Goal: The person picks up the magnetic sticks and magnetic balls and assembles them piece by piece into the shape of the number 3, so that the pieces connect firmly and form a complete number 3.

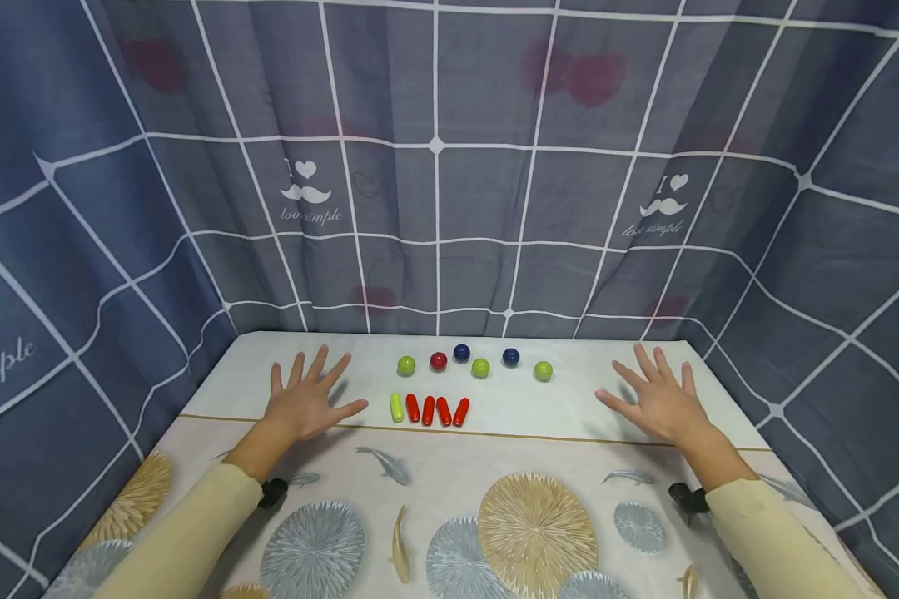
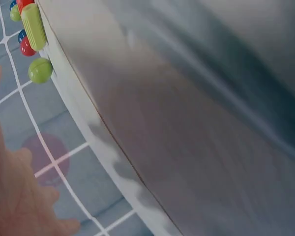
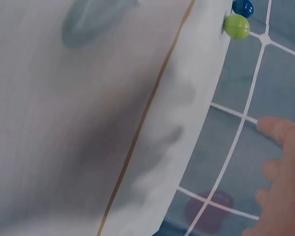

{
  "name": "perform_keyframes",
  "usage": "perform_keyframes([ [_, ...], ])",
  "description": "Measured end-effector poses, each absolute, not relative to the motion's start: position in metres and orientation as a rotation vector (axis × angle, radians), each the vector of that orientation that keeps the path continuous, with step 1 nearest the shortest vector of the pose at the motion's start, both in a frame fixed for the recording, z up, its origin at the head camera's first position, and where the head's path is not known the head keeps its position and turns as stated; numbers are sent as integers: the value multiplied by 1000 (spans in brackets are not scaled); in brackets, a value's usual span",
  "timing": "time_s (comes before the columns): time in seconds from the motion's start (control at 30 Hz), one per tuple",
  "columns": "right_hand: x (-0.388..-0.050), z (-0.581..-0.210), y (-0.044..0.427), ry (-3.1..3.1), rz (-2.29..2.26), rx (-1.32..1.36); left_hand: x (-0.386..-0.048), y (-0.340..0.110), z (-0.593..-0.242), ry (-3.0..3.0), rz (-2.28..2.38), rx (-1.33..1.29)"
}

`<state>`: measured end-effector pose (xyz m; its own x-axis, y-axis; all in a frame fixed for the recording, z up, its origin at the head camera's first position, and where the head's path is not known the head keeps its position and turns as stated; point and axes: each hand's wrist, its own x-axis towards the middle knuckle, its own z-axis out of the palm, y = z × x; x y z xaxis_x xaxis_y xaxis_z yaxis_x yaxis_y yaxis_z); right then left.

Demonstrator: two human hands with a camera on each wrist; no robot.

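My left hand, fingers spread and straight, holds nothing to the left of a row of small sticks: one yellow-green stick and several red sticks. My right hand is likewise spread and empty, to the right of the balls. Behind the sticks lie green balls, a red ball and two dark blue balls. The left wrist view shows the left hand beyond a green ball; the right wrist view shows the right hand near a green ball.
A pale cloth with fish and round gold and grey patterns covers the table, with a white strip along its far part. A blue-grey curtain with white grid lines stands behind and on both sides.
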<state>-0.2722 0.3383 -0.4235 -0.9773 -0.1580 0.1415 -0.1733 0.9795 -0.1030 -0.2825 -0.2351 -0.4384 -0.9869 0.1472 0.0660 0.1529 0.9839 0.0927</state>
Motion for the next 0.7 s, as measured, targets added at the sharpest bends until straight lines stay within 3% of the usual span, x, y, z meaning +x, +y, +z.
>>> perform_keyframes([
  [0.7, -267, -447, 279, -2817, 208, 649, -231, -194, -448, -2960, -309, -427],
])
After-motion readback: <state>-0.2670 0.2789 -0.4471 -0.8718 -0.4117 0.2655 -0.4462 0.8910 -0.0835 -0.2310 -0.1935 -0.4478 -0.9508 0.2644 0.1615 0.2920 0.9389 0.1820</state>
